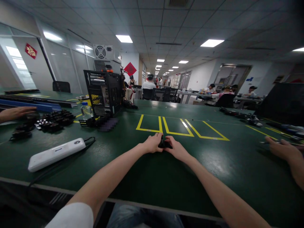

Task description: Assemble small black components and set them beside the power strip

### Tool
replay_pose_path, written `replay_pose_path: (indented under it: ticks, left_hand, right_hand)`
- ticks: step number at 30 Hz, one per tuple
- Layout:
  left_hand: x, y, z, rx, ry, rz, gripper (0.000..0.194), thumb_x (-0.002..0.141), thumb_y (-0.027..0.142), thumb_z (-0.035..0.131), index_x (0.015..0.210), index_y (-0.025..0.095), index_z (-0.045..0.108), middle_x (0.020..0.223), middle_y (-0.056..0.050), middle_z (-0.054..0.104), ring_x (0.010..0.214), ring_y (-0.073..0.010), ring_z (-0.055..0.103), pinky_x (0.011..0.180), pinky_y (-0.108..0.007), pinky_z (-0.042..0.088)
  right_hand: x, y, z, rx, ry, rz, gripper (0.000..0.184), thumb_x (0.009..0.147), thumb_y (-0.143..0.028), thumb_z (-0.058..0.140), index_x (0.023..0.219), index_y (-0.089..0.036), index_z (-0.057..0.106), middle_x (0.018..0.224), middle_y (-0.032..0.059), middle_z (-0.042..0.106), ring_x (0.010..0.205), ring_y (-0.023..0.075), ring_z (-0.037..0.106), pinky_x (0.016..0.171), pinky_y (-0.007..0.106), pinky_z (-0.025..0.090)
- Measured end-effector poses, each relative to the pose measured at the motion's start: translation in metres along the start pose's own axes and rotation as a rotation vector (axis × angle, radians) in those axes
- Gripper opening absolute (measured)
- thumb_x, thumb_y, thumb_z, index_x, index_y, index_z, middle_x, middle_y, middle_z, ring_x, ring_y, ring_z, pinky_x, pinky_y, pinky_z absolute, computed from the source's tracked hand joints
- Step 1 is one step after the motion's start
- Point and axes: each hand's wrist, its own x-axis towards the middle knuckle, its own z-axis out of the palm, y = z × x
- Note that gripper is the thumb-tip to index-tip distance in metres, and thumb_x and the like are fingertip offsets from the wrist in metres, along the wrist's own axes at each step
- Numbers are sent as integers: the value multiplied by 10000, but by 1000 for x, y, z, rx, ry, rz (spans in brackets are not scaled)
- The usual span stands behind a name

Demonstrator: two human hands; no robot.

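Right in front of me, just short of the yellow tape outlines (149, 130), both my hands meet around a small black part (165, 144). The fingers of my left hand (154, 143) close on its left side. From the other side, my right hand (175, 147) grips its right end. Most of the part is covered by my fingers, so its exact kind does not show. It is low over the green table (166, 177); whether it touches the surface I cannot tell.
A white elongated device (57, 154) with a black cable lies left. Behind it are black parts (55, 120), a clear bottle (86, 111) and an open computer case (104, 91). Other people's hands show at the left (17, 113) and right (283, 148). Black items (244, 116) lie far right.
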Motion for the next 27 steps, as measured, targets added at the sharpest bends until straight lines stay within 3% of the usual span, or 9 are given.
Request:
replay_pose_path:
  ticks: [2,5,8,13,16,18,21,24,27]
  left_hand:
    - [-11,8,-7,68,-63,122,721,673,376,569,1245,220,158,1122,-97,424,999,-251,469,813,-373,371]
    - [-37,20,-13,113,-117,245,682,669,377,576,1237,275,212,1081,-82,439,955,-257,481,790,-376,373]
    - [-67,31,-17,79,-102,237,603,666,367,583,1199,304,308,1048,-70,440,921,-255,482,754,-366,387]
    - [-111,44,-18,-8,-78,141,415,661,331,586,1056,297,464,1013,-43,442,917,-235,474,744,-344,400]
    - [-139,40,-16,-87,20,0,427,638,277,594,1042,278,454,1036,-34,441,922,-212,475,767,-327,408]
    - [-160,29,-15,-143,111,-126,351,650,239,563,985,252,458,1026,-25,451,885,-177,493,768,-295,420]
    - [-197,-5,-22,-86,302,-323,306,686,292,513,972,221,430,949,-29,484,857,-180,509,751,-299,433]
    - [-229,-46,-32,52,434,-489,360,688,373,501,992,201,411,950,-41,497,868,-209,516,751,-329,434]
    - [-249,-74,-38,135,434,-547,378,691,394,483,1006,204,399,979,-55,502,907,-239,512,769,-367,428]
  right_hand:
    - [-7,-10,-10,89,-115,-40,584,660,-215,609,1172,-218,328,1057,57,561,989,194,539,878,383,402]
    - [-18,-29,-18,206,-275,-92,731,592,-226,673,1212,-223,286,960,38,608,904,197,574,815,355,443]
    - [-27,-47,-15,255,-407,-123,768,557,-238,698,1213,-228,299,819,13,634,772,190,600,721,329,471]
    - [-40,-71,6,399,-521,-131,786,540,-238,706,1212,-235,298,861,13,601,767,166,596,688,296,487]
    - [-41,-79,12,384,-477,-180,729,544,-267,705,1183,-252,355,1001,40,550,846,169,579,757,317,478]
    - [-38,-77,10,370,-381,-167,619,606,-299,662,1158,-254,387,1055,50,519,849,160,582,768,325,475]
    - [-25,-59,0,339,-188,-135,417,700,-326,569,1089,-228,455,1032,55,532,818,150,587,750,334,477]
    - [-12,-30,-8,275,8,-82,337,715,-340,549,1018,-199,506,1008,59,546,786,148,586,741,346,474]
    - [-5,-8,-10,215,58,-26,314,708,-344,558,984,-197,533,991,61,554,757,151,585,713,349,479]
